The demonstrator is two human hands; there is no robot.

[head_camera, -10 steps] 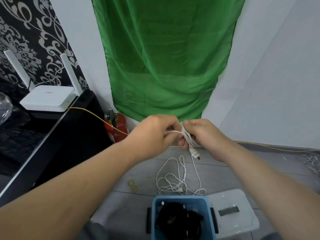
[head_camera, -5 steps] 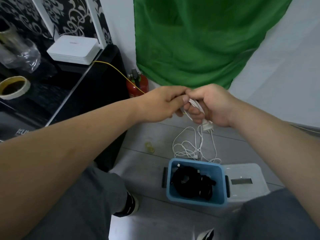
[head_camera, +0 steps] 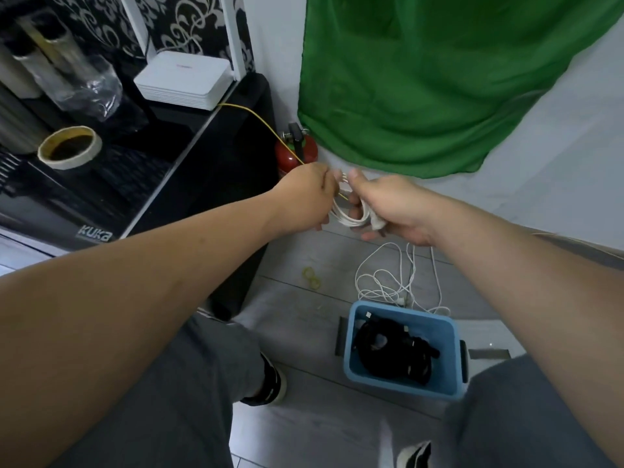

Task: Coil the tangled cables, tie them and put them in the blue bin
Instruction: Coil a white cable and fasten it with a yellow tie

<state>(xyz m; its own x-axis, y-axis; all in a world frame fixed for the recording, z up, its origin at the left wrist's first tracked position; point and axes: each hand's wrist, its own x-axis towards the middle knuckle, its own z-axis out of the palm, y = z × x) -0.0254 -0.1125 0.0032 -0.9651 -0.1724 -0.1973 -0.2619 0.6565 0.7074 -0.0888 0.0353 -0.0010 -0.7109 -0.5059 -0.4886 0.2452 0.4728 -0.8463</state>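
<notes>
Left hand (head_camera: 305, 194) drawn apart; coil (head_camera: 347, 219) clear of bin (head_camera: 398, 386).

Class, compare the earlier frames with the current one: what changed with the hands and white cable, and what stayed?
The left hand and right hand, touching half a second ago, have drawn slightly apart, exposing the white coil looped between them; both keep gripping it. The view tilted downward. The blue bin with black cables and the loose white cable beyond it stayed put.

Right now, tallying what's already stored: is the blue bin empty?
No, a coiled black cable lies inside the blue bin.
</notes>
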